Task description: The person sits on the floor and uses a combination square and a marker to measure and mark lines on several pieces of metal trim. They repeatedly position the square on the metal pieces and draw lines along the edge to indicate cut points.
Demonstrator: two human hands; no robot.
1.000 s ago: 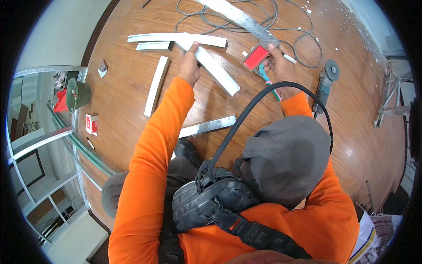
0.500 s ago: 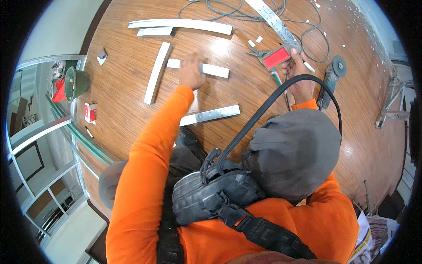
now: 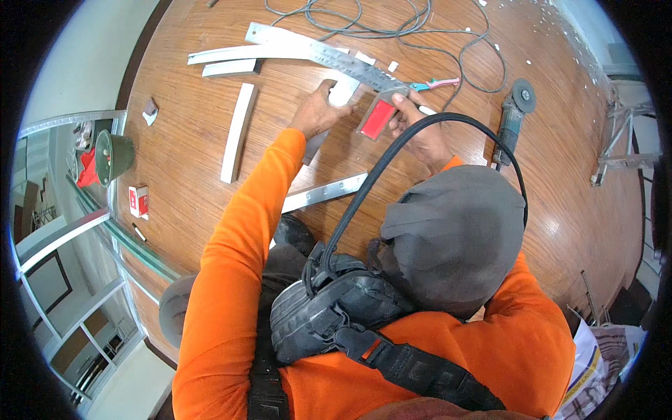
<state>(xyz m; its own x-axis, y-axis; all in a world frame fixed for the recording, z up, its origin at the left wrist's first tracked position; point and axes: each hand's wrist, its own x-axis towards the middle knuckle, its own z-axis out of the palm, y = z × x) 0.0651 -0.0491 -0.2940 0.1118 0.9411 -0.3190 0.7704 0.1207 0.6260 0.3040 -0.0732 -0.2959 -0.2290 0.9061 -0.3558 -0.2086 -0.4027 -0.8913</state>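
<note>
My left hand point(image 3: 316, 110) is closed round a short white metal channel point(image 3: 344, 89), tilted above the floor. My right hand point(image 3: 423, 136) grips a try square by its stock, which has a red face point(image 3: 377, 120). A slim white marker point(image 3: 427, 110) pokes out between that hand's fingers. The square's long silver blade point(image 3: 315, 50) reaches to the far left, passing just beyond the channel's far end. Whether blade and channel touch, I cannot tell. Another white channel point(image 3: 239, 133) lies left of my left hand, and a silver metal strip point(image 3: 325, 192) lies nearer me.
An angle grinder point(image 3: 514, 119) lies at the right. A tool with pink and teal handles point(image 3: 434, 84) rests beyond my right hand. Grey cable point(image 3: 399, 31) coils at the far side. At the left are a red-and-white box point(image 3: 138, 201) and a green bucket point(image 3: 115, 155).
My left hand has picked up the short channel from the floor and turned it lengthwise. The try square has moved left with my right hand, its blade swinging toward the left.
</note>
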